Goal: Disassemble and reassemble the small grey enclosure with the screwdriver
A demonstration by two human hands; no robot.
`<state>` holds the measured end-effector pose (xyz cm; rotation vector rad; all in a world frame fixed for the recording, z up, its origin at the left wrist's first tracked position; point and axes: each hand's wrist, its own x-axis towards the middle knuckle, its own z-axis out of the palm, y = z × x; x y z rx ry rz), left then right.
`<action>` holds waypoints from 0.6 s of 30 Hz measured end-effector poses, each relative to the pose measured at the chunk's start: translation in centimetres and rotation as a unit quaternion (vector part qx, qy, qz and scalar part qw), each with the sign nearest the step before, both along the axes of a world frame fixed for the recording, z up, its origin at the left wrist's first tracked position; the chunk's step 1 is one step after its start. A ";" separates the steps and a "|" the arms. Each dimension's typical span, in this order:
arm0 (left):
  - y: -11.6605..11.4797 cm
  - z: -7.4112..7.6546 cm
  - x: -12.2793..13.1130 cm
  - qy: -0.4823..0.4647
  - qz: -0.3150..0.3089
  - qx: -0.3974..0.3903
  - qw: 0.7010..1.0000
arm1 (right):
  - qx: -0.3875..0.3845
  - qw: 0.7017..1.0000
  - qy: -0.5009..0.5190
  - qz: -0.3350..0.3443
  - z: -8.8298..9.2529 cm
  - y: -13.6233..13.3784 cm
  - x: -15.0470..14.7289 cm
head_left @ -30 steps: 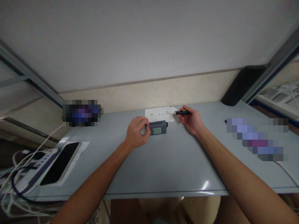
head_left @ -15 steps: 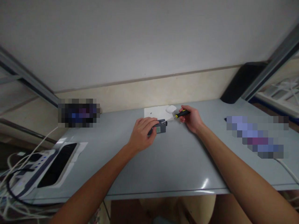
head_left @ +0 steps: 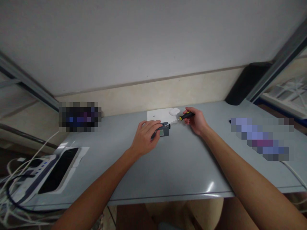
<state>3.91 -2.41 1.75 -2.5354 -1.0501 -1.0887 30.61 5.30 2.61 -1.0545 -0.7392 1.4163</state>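
Observation:
My left hand is closed around the left part of a small dark grey box-shaped device with a greenish label on its front face. In my right hand is a screwdriver with a black and yellow handle. Its thin shaft slants down to the left, and the tip reaches the top of the device. Whether the tip sits in a screw is too small to tell. Just behind the device lies a white sheet bearing a tiny dark piece and a rounded white object.
A phone lies at the left beside a power strip with tangled cables. A black cylindrical object stands at the back right. Blurred-out items occupy the left back and the right side of the grey table.
The camera view has shifted very slightly. Both hands, the device and the screwdriver keep nearly the same positions relative to each other.

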 end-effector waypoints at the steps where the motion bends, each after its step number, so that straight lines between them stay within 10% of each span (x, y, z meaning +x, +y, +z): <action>1: 0.0 0.0 0.0 0.000 -0.001 -0.002 1.000 | 0.003 1.000 0.000 0.000 0.0 0.0 0.0; 18: -0.1 0.1 0.1 0.017 -0.019 0.002 1.000 | 0.001 1.000 -0.023 -0.002 0.3 0.1 0.3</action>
